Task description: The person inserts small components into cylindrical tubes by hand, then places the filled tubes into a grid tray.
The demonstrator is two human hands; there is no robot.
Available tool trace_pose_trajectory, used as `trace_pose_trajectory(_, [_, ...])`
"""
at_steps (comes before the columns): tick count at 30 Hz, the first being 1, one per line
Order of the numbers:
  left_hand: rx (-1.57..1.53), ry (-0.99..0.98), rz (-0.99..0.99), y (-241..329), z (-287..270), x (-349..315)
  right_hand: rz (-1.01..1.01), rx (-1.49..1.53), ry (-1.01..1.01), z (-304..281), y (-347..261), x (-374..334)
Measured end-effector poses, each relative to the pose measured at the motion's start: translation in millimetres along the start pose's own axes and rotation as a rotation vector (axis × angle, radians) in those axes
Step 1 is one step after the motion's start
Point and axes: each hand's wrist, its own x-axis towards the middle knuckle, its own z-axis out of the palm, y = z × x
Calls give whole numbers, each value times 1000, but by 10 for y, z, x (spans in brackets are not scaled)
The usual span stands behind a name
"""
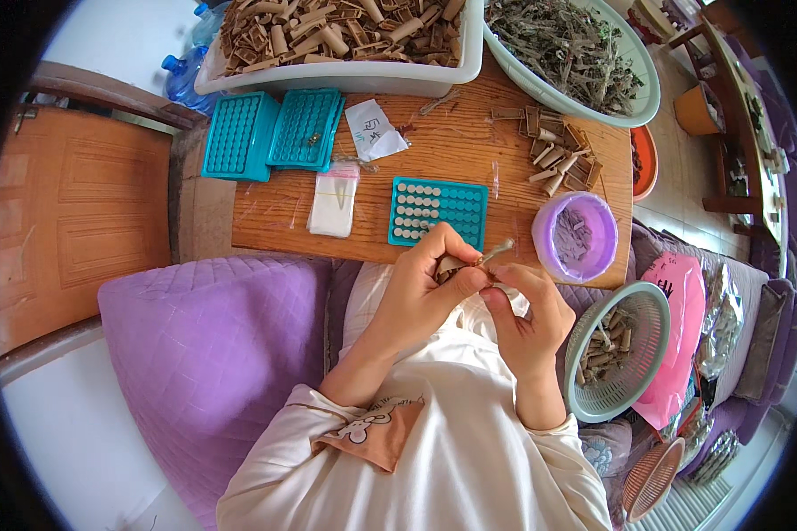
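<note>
In front of my lap, my left hand (pixel 429 288) is closed around a brown curled piece (pixel 450 265), shaped like a small open tube. A thin pale twisted stalk (pixel 498 251) sticks up between the fingertips of both hands. My right hand (pixel 533 305) pinches close beside the left fingertips; what lies between its fingers is too small to make out. Just beyond the hands, a teal tray (pixel 462 212) lies on the wooden table (pixel 283 217), its left part filled with rows of pale round pieces. More brown curled pieces (pixel 558 159) lie loosely piled at the table's right.
A white bin (pixel 328 78) of brown pieces and a pale green basin (pixel 651 97) of dried stalks stand at the back. Nearby are stacked teal trays (pixel 239 137), clear bags (pixel 332 208), a purple tub (pixel 602 239) and a grey-green colander (pixel 655 354).
</note>
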Motion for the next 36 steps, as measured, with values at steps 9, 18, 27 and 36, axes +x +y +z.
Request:
trace_pose_trajectory(9, [-195, 56, 58, -35, 87, 25, 250, 325, 134, 83, -7, -55])
trace_pose_trajectory(18, [-580, 198, 36, -101, 138, 67, 540, 292, 134, 40, -112, 30])
trace_pose_trajectory(27, [-442, -14, 186, -117, 137, 53, 263, 117, 167, 104, -117, 99])
trace_pose_trajectory(36, [-403, -56, 121, -146, 69, 43, 36, -22, 19, 8, -107, 144])
